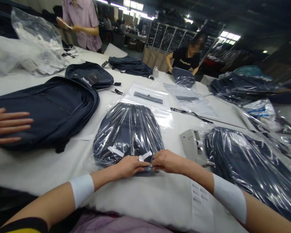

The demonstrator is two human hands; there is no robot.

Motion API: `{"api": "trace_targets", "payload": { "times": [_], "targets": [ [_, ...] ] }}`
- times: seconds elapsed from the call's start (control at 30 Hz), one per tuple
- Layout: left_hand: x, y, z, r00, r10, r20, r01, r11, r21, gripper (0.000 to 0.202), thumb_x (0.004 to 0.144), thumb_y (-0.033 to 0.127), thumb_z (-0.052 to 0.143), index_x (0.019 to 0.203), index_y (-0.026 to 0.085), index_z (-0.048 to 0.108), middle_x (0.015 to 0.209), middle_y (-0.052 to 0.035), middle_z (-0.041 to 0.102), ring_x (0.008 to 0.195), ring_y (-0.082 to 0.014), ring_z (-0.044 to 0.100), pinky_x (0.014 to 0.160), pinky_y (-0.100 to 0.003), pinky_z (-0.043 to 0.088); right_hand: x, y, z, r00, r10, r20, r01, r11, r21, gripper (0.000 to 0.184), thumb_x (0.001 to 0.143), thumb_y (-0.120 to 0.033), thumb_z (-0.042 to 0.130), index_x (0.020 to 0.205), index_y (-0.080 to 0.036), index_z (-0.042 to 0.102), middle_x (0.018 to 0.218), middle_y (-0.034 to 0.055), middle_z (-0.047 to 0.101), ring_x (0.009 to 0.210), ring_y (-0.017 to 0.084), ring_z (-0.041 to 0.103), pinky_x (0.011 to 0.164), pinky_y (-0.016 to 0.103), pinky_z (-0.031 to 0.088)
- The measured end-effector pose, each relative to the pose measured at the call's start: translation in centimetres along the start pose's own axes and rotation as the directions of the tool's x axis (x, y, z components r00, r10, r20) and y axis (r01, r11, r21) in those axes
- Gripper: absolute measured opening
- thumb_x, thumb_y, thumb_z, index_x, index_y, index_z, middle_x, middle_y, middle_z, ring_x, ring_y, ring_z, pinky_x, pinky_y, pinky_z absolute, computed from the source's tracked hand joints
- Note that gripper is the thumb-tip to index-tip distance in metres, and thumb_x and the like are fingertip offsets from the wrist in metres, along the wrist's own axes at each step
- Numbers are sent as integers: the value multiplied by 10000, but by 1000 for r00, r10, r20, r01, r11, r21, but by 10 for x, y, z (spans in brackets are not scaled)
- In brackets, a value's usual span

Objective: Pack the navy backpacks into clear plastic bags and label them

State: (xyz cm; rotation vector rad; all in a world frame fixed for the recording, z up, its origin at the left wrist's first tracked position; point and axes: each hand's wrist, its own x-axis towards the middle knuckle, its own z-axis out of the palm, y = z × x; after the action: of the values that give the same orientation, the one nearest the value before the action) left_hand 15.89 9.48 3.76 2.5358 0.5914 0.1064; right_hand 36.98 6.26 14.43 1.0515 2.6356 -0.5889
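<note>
While both hands are down at the near edge of a clear plastic bag [145, 124], a dark backpack [121, 134] sits inside it, in the middle of the white table [174, 194]. The right hand [168, 161] has its fingers close together and pinches the edge of the plastic. The left hand [131, 165] is just beside it, with one finger stuck out along the same edge; I cannot tell if it grips anything. White tags [115, 151] with wavy edges show through the plastic.

Lots of other stuff is near. A big dark blue backpack [48, 110] takes up the left side, and another person's hand [9, 126] is over it. Behind that is a smaller backpack [88, 73] with a black tag. Just past the wrapped one, flat clear bags [145, 90] lie on the table, and a black strap [191, 114] is near them. A gray holder [188, 142] stands near the right hand, so it is in the way between that hand and a big wrapped bundle [247, 158] on the right. A paper with labels [201, 204] is close to the right arm. Far back, a person in a black shirt [185, 61] holds something dark in plastic, and a person in a light purple shirt [83, 22] holds something white.
</note>
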Motion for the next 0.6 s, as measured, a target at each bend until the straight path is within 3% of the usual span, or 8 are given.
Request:
{"api": "trace_targets", "payload": {
  "times": [0.17, 0.4, 0.5, 0.6],
  "targets": [
    [0, -2, -1, 1000, 20, 6, -20, 1000, -16, 385, 922, 372, 464, 1305, 385, 497, 929, -20, 634, 806, -190, 617, 687, -246, 441, 37, 9, 14, 987, 64, 144, -37, 982, -186, 129, 793, -214, 606, 844, -185, 722, 758, 56, 719, 687, 178, 628, 617, 258, 404],
    [2, -5, 1, 1000, 9, -6, -10, 998, -68, 337, 917, 386, 463, 1236, 340, 558, 949, -20, 642, 793, -184, 626, 681, -242, 462, 51, 13, 26, 982, 128, 136, -102, 977, -186, 102, 753, -279, 653, 749, -196, 712, 696, 50, 708, 659, 194, 644, 609, 266, 430],
    [2, -5, 0, 1000, -5, 4, 5, 997, -75, 328, 918, 396, 457, 1223, 343, 565, 919, -13, 636, 755, -173, 624, 672, -237, 465, 55, 20, 28, 976, 165, 141, -135, 970, -202, 181, 739, -366, 677, 733, -188, 708, 692, 70, 705, 666, 219, 650, 603, 280, 433],
    [2, -3, -2, 1000, -11, 10, 12, 998, -60, 323, 923, 388, 450, 1224, 365, 563, 904, -13, 628, 748, -175, 628, 668, -241, 462, 60, 34, 29, 962, 249, 110, -225, 955, -195, 414, 639, -535, 736, 801, -156, 701, 703, 92, 698, 683, 241, 648, 613, 287, 438]
  ]
}}
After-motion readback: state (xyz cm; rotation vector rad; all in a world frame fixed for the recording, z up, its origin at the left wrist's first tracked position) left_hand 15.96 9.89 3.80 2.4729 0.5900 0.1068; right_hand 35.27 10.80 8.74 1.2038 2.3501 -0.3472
